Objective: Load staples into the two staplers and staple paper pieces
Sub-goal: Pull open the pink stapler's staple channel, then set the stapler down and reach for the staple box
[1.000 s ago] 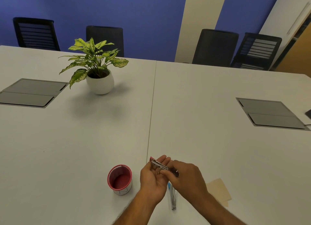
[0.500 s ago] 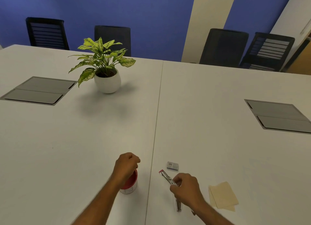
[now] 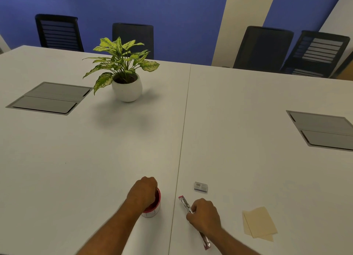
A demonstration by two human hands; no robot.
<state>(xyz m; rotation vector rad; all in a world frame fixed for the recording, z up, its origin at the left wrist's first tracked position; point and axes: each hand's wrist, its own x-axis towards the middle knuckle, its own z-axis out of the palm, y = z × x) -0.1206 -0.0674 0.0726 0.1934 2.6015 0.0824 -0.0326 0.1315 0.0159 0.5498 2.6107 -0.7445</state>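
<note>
A pink-tipped metal stapler (image 3: 183, 202) lies opened flat on the white table (image 3: 248, 124), running from near the table seam back under my right hand (image 3: 204, 215), which grips its middle. Its other end (image 3: 206, 243) shows beside my forearm. My left hand (image 3: 142, 193) hovers knuckles-up over the red cup (image 3: 155, 210), fingers curled down into its mouth; what they touch is hidden. A small grey staple box (image 3: 201, 186) lies just beyond the stapler. Two cream paper pieces (image 3: 259, 224) lie overlapped to the right. No second stapler is visible.
A potted plant (image 3: 127, 77) stands at the far left-centre. Grey cable hatches sit flush in the table at left (image 3: 47, 99) and right (image 3: 324, 131). Black chairs (image 3: 263, 48) line the far edge.
My hands have parted: the left one left the stapler and went to the red cup. The right one lowered the stapler onto the table. The staple box has come into view.
</note>
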